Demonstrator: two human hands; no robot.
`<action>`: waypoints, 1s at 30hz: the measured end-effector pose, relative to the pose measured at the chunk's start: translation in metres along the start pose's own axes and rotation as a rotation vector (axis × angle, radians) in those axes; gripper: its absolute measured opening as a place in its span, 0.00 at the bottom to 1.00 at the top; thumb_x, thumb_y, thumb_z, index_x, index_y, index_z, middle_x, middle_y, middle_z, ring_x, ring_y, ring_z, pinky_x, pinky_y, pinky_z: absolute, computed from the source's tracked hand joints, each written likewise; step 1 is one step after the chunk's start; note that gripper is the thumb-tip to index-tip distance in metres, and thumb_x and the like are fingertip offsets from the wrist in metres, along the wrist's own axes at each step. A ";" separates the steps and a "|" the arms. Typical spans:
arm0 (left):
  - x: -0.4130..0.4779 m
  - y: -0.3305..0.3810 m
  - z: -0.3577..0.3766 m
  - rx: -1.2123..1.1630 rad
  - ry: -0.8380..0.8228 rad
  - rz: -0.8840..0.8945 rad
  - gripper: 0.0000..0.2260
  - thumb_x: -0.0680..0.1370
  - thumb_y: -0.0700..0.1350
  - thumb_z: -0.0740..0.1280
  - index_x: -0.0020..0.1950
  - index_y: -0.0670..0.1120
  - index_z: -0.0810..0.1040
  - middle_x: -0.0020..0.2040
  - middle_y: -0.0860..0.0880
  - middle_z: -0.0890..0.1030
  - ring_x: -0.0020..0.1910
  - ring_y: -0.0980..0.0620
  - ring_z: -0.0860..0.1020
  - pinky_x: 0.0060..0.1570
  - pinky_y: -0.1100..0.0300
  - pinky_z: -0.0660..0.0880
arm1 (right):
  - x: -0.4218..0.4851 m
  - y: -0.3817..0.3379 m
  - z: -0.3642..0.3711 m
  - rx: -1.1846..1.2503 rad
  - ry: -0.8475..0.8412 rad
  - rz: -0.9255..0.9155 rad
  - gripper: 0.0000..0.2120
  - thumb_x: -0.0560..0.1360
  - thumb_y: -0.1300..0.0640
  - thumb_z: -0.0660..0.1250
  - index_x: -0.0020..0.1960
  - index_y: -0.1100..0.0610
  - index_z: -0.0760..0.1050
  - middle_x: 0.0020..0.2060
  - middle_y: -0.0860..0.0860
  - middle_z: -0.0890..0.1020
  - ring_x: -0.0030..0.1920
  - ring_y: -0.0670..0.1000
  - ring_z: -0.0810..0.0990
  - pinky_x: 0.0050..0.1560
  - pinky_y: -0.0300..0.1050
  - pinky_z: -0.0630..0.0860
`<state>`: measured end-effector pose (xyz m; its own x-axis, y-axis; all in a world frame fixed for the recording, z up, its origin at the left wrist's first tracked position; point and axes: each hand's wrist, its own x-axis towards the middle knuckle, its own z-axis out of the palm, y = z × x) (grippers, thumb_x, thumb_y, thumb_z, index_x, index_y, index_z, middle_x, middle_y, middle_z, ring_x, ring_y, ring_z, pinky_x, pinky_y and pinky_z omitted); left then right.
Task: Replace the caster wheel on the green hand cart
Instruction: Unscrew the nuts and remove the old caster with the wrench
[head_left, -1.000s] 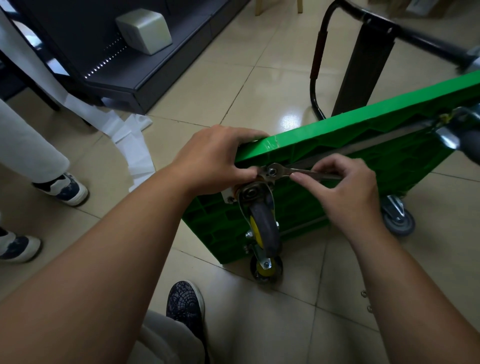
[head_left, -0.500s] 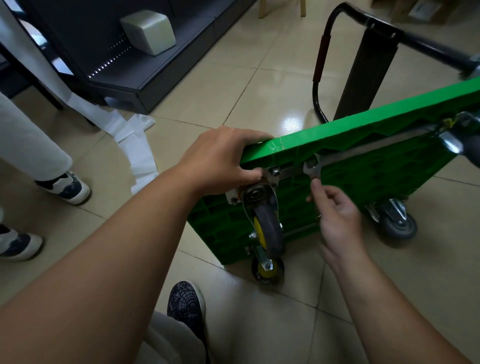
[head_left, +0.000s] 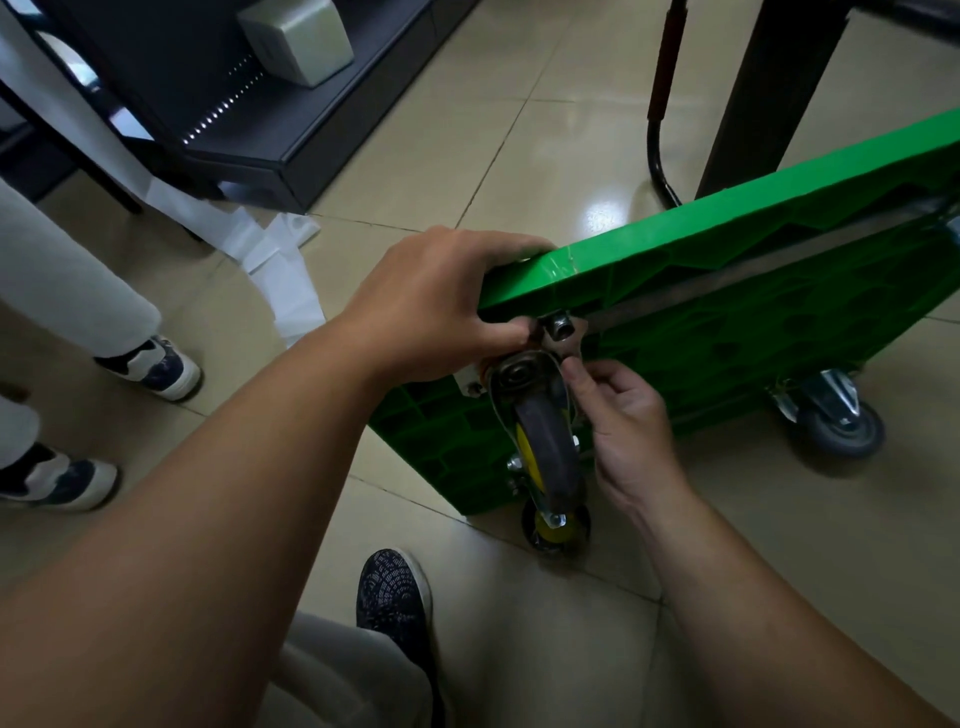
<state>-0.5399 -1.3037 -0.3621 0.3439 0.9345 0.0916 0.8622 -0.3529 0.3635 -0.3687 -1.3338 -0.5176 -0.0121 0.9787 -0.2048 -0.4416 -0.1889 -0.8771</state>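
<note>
Two hands work at the cart (head_left: 727, 322), which is tipped on edge on the floor at centre right. Left hand (head_left: 436, 306) grips its top corner, steadying it. Right hand (head_left: 628, 431) pinches what looks like a wrench (head_left: 574, 338) set on the bolt (head_left: 558, 328) just above the caster (head_left: 545, 441), frame centre. Such a short pinch may let the wrench slip, rounding the bolt or knocking knuckles. A slack left grip could topple the cart.

Green cart (head_left: 727, 291) cut by right edge; left fingers (head_left: 493, 247) curl behind it
</note>
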 end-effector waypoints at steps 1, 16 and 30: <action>0.000 0.000 0.000 -0.003 0.000 -0.002 0.28 0.72 0.54 0.70 0.73 0.58 0.76 0.58 0.56 0.85 0.54 0.53 0.83 0.52 0.50 0.79 | 0.000 -0.001 -0.002 -0.014 0.015 -0.023 0.21 0.62 0.44 0.77 0.46 0.58 0.79 0.40 0.51 0.86 0.44 0.47 0.83 0.48 0.38 0.78; -0.001 -0.003 0.002 -0.001 0.022 0.015 0.28 0.71 0.55 0.70 0.72 0.60 0.76 0.58 0.57 0.85 0.53 0.54 0.82 0.50 0.52 0.78 | 0.007 -0.031 -0.026 -0.384 0.077 -0.330 0.11 0.67 0.49 0.81 0.39 0.51 0.80 0.35 0.48 0.83 0.39 0.45 0.82 0.40 0.36 0.77; -0.002 -0.002 0.002 0.003 0.016 0.012 0.27 0.71 0.54 0.71 0.72 0.62 0.76 0.56 0.57 0.85 0.50 0.53 0.82 0.46 0.57 0.75 | 0.005 -0.111 -0.043 -1.187 0.077 -0.664 0.16 0.64 0.31 0.71 0.44 0.40 0.77 0.45 0.49 0.75 0.52 0.51 0.70 0.44 0.37 0.65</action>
<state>-0.5419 -1.3045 -0.3645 0.3483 0.9308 0.1107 0.8591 -0.3642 0.3596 -0.2811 -1.3115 -0.4394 -0.0345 0.9118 0.4093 0.6869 0.3191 -0.6530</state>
